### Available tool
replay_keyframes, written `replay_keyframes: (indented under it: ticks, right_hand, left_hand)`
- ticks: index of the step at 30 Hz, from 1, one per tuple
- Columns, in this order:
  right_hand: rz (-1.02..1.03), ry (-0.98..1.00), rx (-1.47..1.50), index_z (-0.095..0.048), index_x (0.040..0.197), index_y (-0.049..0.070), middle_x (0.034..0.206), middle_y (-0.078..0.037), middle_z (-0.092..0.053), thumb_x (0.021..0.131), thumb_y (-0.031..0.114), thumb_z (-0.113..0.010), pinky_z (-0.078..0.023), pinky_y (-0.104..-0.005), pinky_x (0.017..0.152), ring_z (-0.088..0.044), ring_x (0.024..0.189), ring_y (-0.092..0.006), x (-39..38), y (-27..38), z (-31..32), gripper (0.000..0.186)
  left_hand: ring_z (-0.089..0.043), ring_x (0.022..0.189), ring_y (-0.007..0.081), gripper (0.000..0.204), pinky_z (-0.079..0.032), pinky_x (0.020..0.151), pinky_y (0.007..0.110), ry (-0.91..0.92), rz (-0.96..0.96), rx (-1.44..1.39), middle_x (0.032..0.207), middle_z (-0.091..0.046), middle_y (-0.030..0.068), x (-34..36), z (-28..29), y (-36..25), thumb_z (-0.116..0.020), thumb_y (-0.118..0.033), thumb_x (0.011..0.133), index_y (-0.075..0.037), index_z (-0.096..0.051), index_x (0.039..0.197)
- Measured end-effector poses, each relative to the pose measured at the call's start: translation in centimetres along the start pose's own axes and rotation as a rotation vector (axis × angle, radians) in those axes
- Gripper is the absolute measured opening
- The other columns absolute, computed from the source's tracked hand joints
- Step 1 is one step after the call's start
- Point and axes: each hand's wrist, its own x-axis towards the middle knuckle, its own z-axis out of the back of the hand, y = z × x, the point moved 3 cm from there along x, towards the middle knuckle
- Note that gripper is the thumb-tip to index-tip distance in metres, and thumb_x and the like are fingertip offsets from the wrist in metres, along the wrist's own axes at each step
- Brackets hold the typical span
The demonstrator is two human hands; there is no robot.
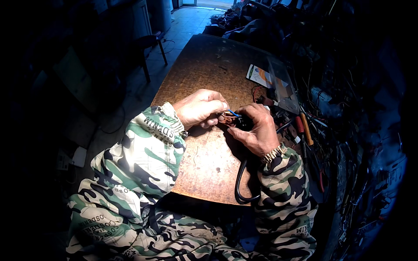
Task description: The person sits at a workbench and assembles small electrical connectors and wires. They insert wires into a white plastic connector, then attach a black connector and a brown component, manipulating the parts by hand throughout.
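My left hand (201, 109) is closed in a pinch at the wire ends beside a small reddish-brown electrical fitting (228, 120). A short blue wire (234, 113) runs from near those fingertips into the dark side of the fitting. My right hand (257, 128) curls around the fitting's black body, thumb below and fingers above. A thick black cable (239, 182) loops below the right hand to the table's near edge. The fingers partly cover the fitting, so its exact kind and what the left fingertips grip are hard to see.
The worn wooden table (191, 74) stretches away ahead. On its right lie a printed card (259, 75), a red-handled tool (299, 124), a yellow-handled tool (307, 130) and loose wires. Dark clutter crowds the right side. A stool (147, 42) stands on the tiled floor at left.
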Motion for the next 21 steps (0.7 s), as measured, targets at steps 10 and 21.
replay_keyframes:
  ticks: [10,21]
  right_hand:
    - [-0.063,-0.044,0.203,-0.070,0.101,-0.001,0.093,-0.015,-0.070,0.069,0.016,-0.085,-0.051,-0.0387,0.081,-0.065,0.089,-0.0281,-0.3,-1.0,0.3,0.039]
    - [-0.034,-0.130,0.224,-0.070,0.100,0.001,0.089,-0.012,-0.071,0.071,0.020,-0.085,-0.050,-0.0392,0.081,-0.064,0.087,-0.0272,-0.3,-0.2,1.1,0.037]
  left_hand:
    - [-0.059,0.074,0.0096,0.033,-0.049,0.060,0.021,0.068,-0.092,-0.067,0.093,-0.062,0.0081,0.1,0.3,0.1,-0.056,-0.013,0.100,0.010,-0.052,0.124]
    - [-0.068,0.078,0.0114,0.036,-0.057,0.069,0.022,-0.080,-0.153,-0.025,0.098,-0.070,0.0092,0.0,-0.1,-0.6,-0.070,-0.011,0.093,0.005,-0.058,0.123]
